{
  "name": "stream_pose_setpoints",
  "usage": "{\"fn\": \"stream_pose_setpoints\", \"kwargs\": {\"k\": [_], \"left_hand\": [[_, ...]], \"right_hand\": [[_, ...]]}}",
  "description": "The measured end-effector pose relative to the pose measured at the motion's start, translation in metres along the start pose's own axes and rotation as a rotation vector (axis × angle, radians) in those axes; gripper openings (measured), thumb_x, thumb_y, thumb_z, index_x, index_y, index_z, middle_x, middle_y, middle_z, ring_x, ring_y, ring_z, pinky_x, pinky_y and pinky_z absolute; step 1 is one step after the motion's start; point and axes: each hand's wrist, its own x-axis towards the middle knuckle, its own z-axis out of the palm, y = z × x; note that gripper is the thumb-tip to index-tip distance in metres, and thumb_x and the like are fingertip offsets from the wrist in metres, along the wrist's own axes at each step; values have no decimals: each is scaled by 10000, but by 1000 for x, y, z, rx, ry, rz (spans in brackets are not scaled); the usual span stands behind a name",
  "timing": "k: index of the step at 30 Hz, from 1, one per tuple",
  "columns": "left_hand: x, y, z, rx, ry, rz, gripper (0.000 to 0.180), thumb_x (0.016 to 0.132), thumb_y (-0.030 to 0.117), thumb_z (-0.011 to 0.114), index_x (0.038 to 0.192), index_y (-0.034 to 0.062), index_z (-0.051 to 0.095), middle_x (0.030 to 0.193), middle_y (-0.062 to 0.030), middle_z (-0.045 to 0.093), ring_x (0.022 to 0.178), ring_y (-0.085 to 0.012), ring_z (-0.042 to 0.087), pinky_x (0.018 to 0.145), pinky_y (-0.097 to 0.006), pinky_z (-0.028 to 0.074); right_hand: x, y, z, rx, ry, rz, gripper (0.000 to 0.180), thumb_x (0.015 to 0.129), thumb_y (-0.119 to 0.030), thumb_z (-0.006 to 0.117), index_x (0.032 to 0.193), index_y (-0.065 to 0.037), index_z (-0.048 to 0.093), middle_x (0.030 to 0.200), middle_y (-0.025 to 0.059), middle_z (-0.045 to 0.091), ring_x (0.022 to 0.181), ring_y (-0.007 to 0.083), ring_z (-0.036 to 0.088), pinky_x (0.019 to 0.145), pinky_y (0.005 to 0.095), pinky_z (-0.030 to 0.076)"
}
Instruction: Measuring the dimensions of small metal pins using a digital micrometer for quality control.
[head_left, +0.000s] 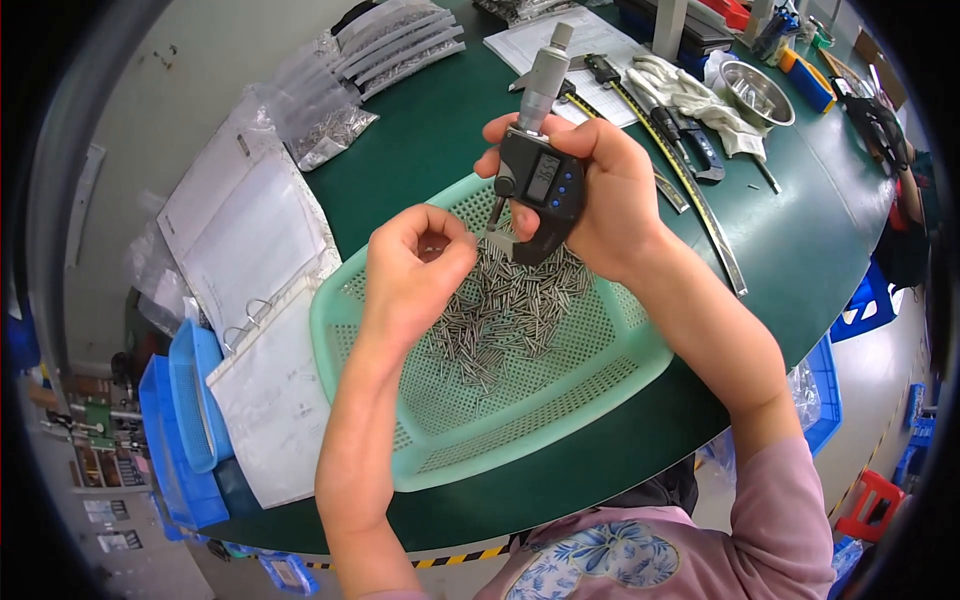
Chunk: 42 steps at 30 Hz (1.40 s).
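Green and smooth, the tabletop (790, 225) spreads beneath everything I see through the head camera, its edge curving past the person's body on the near side. Over its middle sits a pale green perforated basket (560, 405), and a loose heap of small metal pins (500, 320) lies inside, thickest toward the far half.

Above that far part, I see the right hand (622, 195) wrapped around a dark digital micrometer (545, 185). The thumb lies along its right side and fingers reach around behind to the left, one fingertip showing through the frame's opening. The tool is tilted, its silver thimble pointing to the far side and its measuring gap turned to the left, low over the pins.

Just left of that gap, the left hand (412, 270) is curled, thumb and forefinger drawn together near the tool's anvil; from my view I cannot tell whether a pin sits between them. The pin heap lies right of and below this hand.

Left of the basket I make out an open white binder (240, 240), with blue bins (190, 420) beyond its left edge. Far left are clear bags (335, 130) of parts; far right, a long caliper (690, 180), white gloves (690, 95) and a metal bowl (785, 115).
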Motion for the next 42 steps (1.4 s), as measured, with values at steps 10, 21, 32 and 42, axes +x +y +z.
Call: {"fn": "stream_pose_setpoints", "kwargs": {"k": [10,21,32,42], "left_hand": [[-13,1,9,-99,-4,382,111,681,-66,583,749,4,528,787,-41,557,728,-103,547,680,-229,457],[-11,4,3,-214,-79,134,29,757,-1,599,777,-19,587,780,-40,595,723,-94,543,666,-224,434],[-13,8,0,-167,-152,118,85,826,68,583,829,-18,579,777,-8,557,677,-46,472,608,-188,376],[-13,5,-3,-128,-208,214,100,822,70,595,809,-27,579,796,-29,544,680,-68,475,609,-202,383]], "right_hand": [[-5,7,9,-579,39,-103,451,644,-103,699,1047,-31,509,848,45,549,724,95,528,585,217,420],[0,-2,3,-92,37,19,554,804,-533,392,885,-12,563,706,96,574,400,123,423,403,230,342],[2,-6,-5,152,46,197,601,836,-586,347,908,-26,552,734,85,583,366,124,406,379,240,333],[2,-6,-3,149,19,232,547,861,-500,334,902,3,545,708,105,582,364,130,394,375,252,333]]}}
